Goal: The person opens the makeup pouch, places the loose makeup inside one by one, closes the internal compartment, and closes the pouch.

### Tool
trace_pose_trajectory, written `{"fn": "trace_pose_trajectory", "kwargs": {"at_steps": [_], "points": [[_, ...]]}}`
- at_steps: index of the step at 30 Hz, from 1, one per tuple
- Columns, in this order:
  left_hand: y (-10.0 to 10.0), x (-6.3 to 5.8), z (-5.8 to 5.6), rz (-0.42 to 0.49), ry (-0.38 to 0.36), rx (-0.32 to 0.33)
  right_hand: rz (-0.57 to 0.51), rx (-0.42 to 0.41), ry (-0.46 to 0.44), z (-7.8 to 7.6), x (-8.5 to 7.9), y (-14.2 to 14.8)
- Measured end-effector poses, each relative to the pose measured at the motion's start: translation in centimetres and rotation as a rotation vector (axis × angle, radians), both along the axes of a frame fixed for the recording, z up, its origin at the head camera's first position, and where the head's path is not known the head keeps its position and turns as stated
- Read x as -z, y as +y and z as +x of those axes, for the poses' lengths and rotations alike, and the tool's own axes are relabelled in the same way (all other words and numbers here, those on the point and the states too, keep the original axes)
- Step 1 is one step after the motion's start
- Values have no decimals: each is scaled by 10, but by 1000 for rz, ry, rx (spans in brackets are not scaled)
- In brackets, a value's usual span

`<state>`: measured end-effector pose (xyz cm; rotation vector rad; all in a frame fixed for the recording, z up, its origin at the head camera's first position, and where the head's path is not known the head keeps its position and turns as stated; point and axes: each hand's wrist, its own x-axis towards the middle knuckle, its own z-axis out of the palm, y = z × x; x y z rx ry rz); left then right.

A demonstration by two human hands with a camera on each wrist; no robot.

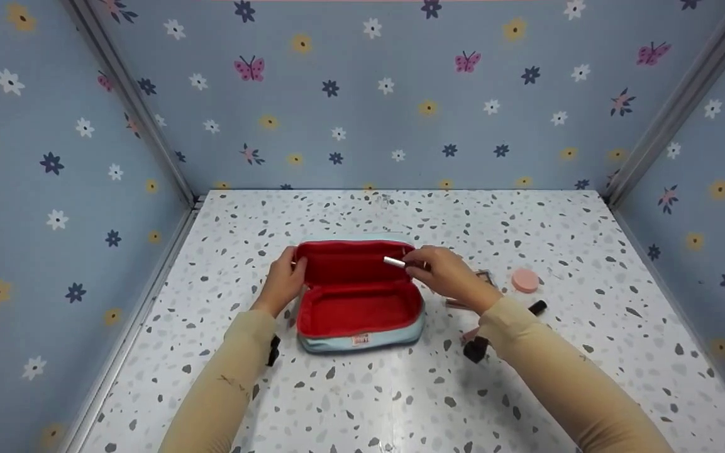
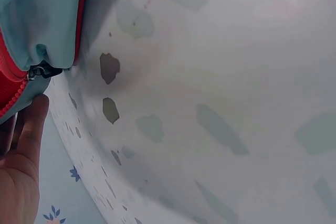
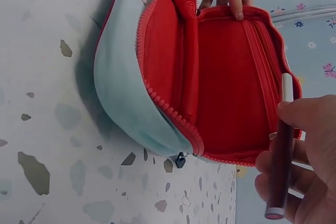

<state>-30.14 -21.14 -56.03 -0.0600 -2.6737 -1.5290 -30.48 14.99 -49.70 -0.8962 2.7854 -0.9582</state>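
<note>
A light-blue zip pouch with a red lining stands open in the head view, its lid raised at the back. My left hand grips the left edge of that lid; in the right wrist view its thumb lies on the red inside. Between the thumb and fingers of my right hand is a lip gloss tube, dark red with a white cap. The tube is held in front of the lid's right part, its white end pointing left. No item shows on the visible red floor of the pouch.
Right of the pouch lie a round pink case, a black-ended item, a black piece and a rectangular item, partly under the right arm. Another black object sits beside the left sleeve. Patterned walls enclose the speckled table.
</note>
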Motion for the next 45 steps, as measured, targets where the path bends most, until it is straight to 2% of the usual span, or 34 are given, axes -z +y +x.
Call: {"fn": "trace_pose_trajectory", "kwargs": {"at_steps": [7,15,21,34,45], "points": [[-1,1,0,-14,-5,5,-6,32,-23,-1,-3,-12],[-2,-1,0,-17,4,5,-39,37,25,-3,-5,-23],[-1,-3,1,-20,9,8,-76,74,16,-5,-8,-29],[-1,-3,0,-15,7,6,-26,102,130,-5,-16,-35],[-1,-3,1,-17,5,3,12,65,160,-4,-18,-48]]}}
